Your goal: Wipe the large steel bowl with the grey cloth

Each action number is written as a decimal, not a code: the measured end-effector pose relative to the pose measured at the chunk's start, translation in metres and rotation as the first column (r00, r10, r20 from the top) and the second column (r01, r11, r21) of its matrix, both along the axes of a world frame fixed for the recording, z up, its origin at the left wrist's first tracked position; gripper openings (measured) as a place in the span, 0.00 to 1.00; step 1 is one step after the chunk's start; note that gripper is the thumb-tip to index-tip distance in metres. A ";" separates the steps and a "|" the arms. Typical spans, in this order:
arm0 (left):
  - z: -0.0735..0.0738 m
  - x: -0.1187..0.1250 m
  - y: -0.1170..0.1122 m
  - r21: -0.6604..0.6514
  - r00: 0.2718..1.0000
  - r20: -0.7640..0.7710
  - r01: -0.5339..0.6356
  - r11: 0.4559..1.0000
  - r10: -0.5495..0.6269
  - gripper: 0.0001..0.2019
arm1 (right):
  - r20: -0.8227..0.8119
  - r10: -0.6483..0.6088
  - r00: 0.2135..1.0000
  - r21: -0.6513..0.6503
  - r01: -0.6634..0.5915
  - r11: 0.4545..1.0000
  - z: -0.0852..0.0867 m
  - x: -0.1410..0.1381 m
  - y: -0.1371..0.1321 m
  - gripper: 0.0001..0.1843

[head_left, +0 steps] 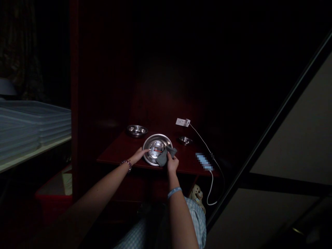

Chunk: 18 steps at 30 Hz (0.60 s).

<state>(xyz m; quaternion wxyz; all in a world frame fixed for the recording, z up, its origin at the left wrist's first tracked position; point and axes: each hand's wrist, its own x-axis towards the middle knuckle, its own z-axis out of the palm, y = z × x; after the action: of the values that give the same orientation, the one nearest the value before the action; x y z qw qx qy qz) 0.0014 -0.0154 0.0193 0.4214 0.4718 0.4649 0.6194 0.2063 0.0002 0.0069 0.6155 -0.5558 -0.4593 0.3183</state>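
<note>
A round steel plate (156, 142) with a red and black label in its middle lies near the front edge of a dark red shelf (116, 152). My left hand (141, 153) rests with its fingertips on the plate's left rim, fingers spread. My right hand (172, 162) grips a grey cloth (164, 157) that lies on the plate's right side. A beaded bracelet is on my left wrist and a blue band on my right.
A steel bowl (137, 130) stands behind the plate at the left, a smaller steel dish (185, 140) at the right. A white charger block (183, 122) and its cable (204, 145) run to a phone (204, 161) at the shelf's right front. Stacked plastic lids (33, 121) sit far left.
</note>
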 end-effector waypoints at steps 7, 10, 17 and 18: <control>-0.005 -0.002 0.006 -0.063 0.996 0.033 -0.084 0.994 0.086 0.13 | -0.121 -0.058 0.991 0.155 0.076 0.985 0.003 -0.006 -0.001 0.30; -0.008 -0.002 0.008 -0.061 0.995 0.005 -0.099 0.993 0.099 0.11 | -0.144 -0.182 0.973 0.130 0.201 0.971 0.004 -0.004 -0.001 0.30; -0.007 -0.001 0.006 -0.037 0.993 0.001 -0.115 0.993 0.116 0.10 | -0.139 -0.465 0.874 0.091 0.479 0.873 0.009 0.010 -0.004 0.29; -0.007 -0.001 0.005 -0.036 0.994 -0.001 -0.112 0.993 0.112 0.10 | -0.109 -0.482 0.869 0.116 0.493 0.862 0.011 0.011 -0.005 0.28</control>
<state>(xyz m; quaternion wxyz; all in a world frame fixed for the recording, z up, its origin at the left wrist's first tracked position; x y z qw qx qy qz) 0.0003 -0.0099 0.0125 0.3949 0.4371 0.5016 0.6336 0.2175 -0.0046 0.0179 0.7305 -0.5966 -0.3013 0.1402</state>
